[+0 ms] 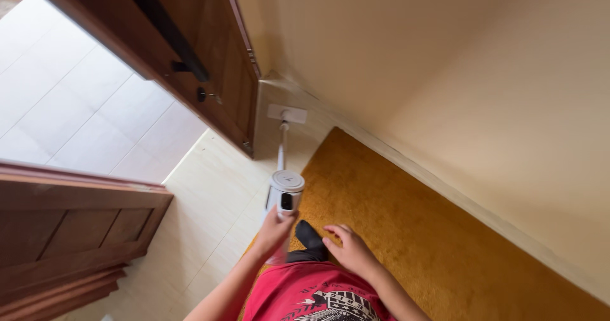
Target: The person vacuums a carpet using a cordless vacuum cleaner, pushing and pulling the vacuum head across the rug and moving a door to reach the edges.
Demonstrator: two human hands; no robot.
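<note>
Left hand closed around the handle of a white stick vacuum — body just ahead of the knuckles. Long axis runs straight away from the person, its tube ending at the floor head on pale tile by the wall corner. Right hand open, fingers spread, hovering over the mustard carpet — near the vacuum, not touching.

wooden door, open, black handle | mustard carpet | cream wall | tiled floor
</note>
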